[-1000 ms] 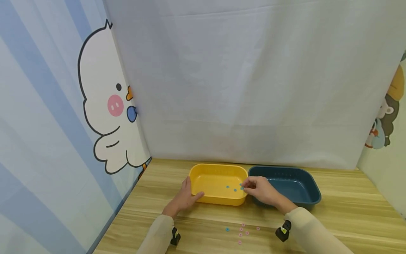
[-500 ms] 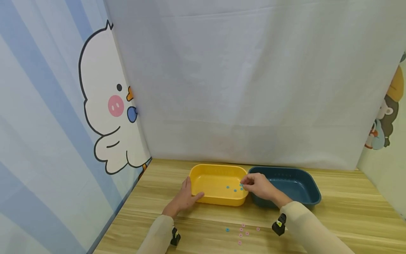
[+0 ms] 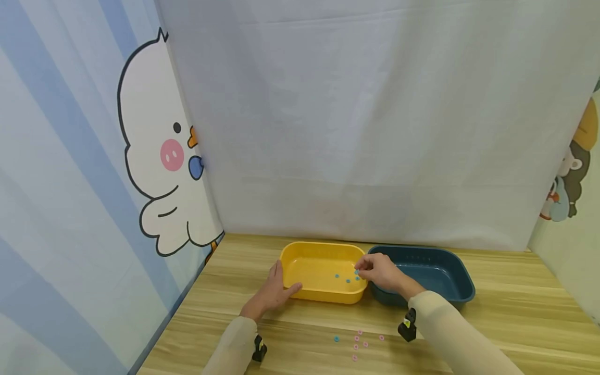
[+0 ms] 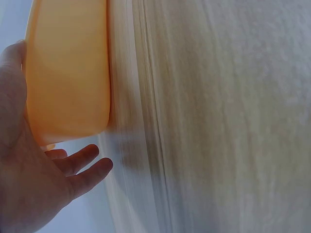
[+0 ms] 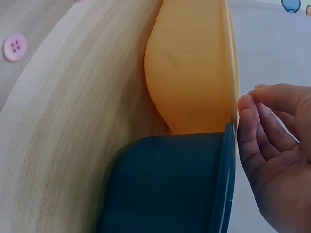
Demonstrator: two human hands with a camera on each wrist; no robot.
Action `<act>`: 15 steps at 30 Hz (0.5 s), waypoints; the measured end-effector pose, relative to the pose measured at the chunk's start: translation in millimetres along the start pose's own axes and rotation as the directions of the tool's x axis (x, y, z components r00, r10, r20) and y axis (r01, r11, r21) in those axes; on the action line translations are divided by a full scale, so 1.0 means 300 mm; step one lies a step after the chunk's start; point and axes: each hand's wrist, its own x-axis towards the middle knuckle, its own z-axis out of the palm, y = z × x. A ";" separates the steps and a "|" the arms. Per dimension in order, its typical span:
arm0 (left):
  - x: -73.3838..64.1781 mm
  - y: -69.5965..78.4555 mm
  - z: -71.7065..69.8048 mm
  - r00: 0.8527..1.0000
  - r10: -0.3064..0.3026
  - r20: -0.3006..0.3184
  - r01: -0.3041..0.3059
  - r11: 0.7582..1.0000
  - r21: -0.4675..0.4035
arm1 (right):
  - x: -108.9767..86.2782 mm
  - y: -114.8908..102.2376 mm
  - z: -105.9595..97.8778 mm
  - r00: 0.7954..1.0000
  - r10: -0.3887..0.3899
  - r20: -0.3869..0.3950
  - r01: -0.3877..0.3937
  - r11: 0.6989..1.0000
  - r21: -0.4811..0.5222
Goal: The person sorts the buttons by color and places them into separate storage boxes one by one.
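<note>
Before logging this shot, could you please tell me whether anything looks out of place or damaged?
Nothing looks damaged. One blue button lies on the table beside the pink buttons, mildly odd since the other visible blue buttons sit in the yellow bin.

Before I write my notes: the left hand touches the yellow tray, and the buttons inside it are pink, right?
Not quite: the head view shows blue buttons inside the yellow tray, not pink ones. The left hand does touch it.
</note>
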 end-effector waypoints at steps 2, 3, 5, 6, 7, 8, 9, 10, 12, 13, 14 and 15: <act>-0.001 0.000 0.000 1.000 0.000 0.001 0.000 1.000 -0.001 | 0.005 0.003 0.002 1.000 0.007 -0.001 -0.007 1.000 0.002; -0.001 0.000 0.000 1.000 0.001 0.001 -0.001 1.000 -0.001 | 0.007 0.004 0.003 1.000 0.012 -0.004 -0.012 1.000 0.001; 0.000 -0.001 0.002 1.000 0.001 0.002 -0.001 1.000 0.002 | 0.014 0.005 0.004 1.000 0.021 -0.007 -0.021 1.000 -0.001; 0.000 -0.002 0.003 1.000 -0.002 0.002 0.002 1.000 0.004 | 0.017 0.006 0.005 1.000 0.026 -0.009 -0.026 1.000 -0.002; 0.001 -0.002 0.003 1.000 -0.002 0.001 0.002 1.000 0.009 | 0.020 0.006 0.005 1.000 0.027 -0.011 -0.027 1.000 -0.006; 0.001 -0.002 0.003 1.000 -0.003 -0.001 0.003 1.000 0.011 | 0.023 0.005 0.005 0.999 0.033 -0.013 -0.033 0.999 -0.007; 0.002 -0.002 0.003 1.000 -0.004 -0.002 0.004 1.000 0.012 | 0.026 0.004 0.005 0.999 0.033 -0.013 -0.033 0.999 -0.009; 0.002 -0.002 0.003 1.000 -0.006 -0.002 0.006 1.000 0.012 | 0.028 0.004 0.005 0.999 0.035 -0.013 -0.036 0.999 -0.011; 0.002 -0.001 0.002 1.000 -0.009 -0.004 0.009 1.000 0.008 | 0.034 0.003 0.005 0.999 0.042 -0.017 -0.042 0.999 -0.013; 0.002 0.000 0.002 1.000 -0.010 -0.005 0.010 1.000 0.006 | 0.037 0.004 0.005 0.999 0.040 -0.018 -0.041 0.999 -0.016; 0.001 0.000 0.001 1.000 -0.013 -0.004 0.013 1.000 0.005 | 0.041 0.005 0.004 0.999 0.043 -0.020 -0.044 0.999 -0.016; 0.000 0.001 0.001 1.000 -0.016 -0.003 0.016 1.000 0.004 | 0.044 0.008 0.004 0.999 0.046 -0.020 -0.047 0.999 -0.015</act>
